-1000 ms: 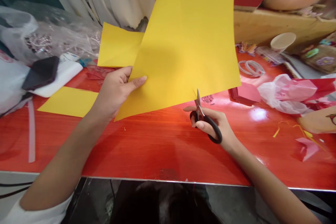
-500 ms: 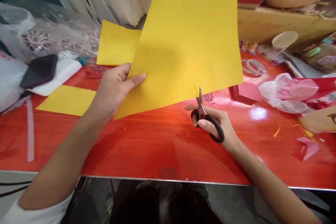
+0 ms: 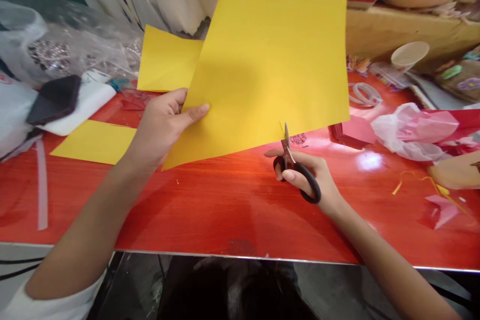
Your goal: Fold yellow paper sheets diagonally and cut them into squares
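Observation:
A large sheet of yellow paper (image 3: 277,50) is held up over the red table (image 3: 210,205). My left hand (image 3: 165,122) pinches its lower left edge, thumb on the front and fingers mostly behind. In my right hand (image 3: 313,175) are scissors (image 3: 288,152) with black handles, thumb and fingers through the loops. Their slightly parted blades are at the sheet's lower edge, one in front of the paper, right of its middle. Behind my left hand stands a smaller yellow piece (image 3: 170,60), and another yellow piece (image 3: 97,142) lies flat near my left forearm.
At the left are a dark phone (image 3: 56,99), a clear plastic bag (image 3: 82,35) and a pale strip (image 3: 42,185). To the right lie a stack of red paper (image 3: 354,132), a roll of clear tape (image 3: 364,95), pink-white wrapping (image 3: 412,130) and a paper cup (image 3: 410,55).
The sheet's upper right part has shifted slightly right. Both hands keep their grips, and the scissors stay at the lower edge almost unmoved.

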`<control>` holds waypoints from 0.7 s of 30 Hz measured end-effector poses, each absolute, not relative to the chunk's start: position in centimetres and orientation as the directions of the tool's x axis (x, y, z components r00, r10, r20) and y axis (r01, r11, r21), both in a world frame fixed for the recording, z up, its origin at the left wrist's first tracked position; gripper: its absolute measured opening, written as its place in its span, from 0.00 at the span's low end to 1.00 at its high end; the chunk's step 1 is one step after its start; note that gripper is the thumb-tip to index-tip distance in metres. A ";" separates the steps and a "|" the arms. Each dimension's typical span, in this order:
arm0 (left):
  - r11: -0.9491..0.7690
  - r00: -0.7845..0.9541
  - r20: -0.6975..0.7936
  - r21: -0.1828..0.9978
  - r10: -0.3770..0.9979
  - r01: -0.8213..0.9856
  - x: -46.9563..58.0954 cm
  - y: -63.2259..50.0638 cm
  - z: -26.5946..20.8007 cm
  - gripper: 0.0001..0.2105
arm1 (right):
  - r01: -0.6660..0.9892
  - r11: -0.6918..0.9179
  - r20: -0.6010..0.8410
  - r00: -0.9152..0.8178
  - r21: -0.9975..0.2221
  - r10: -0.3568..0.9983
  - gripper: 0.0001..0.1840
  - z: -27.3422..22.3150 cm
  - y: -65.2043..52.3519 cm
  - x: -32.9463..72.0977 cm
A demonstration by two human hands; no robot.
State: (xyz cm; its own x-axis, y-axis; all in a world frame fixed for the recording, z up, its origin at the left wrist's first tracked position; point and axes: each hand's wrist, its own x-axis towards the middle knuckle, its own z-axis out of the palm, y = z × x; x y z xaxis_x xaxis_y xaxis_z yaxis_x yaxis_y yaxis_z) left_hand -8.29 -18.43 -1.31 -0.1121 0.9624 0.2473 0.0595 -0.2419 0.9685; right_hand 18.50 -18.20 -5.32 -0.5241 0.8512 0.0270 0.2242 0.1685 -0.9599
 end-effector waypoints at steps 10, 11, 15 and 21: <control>-0.233 -0.112 0.235 0.972 0.965 0.031 -8.1 -18.5 -1.2 0.10 | 0.218 0.144 0.024 -0.475 -0.965 0.880 0.17 -5.0 -18.4 18.3; -0.232 -0.115 0.233 0.972 0.966 0.024 -8.0 -18.5 -1.2 0.10 | 0.217 0.143 0.026 -0.468 -0.966 0.883 0.17 -4.9 -18.4 18.2; -0.219 -0.118 0.219 0.976 0.968 0.017 -8.0 -18.5 -1.0 0.09 | 0.209 0.145 0.032 -0.465 -0.967 0.885 0.16 -4.7 -18.6 18.1; -0.222 -0.114 0.226 0.974 0.967 0.047 -8.0 -18.6 -1.1 0.11 | 0.184 0.118 0.019 -0.464 -0.976 0.885 0.15 -4.6 -18.7 18.1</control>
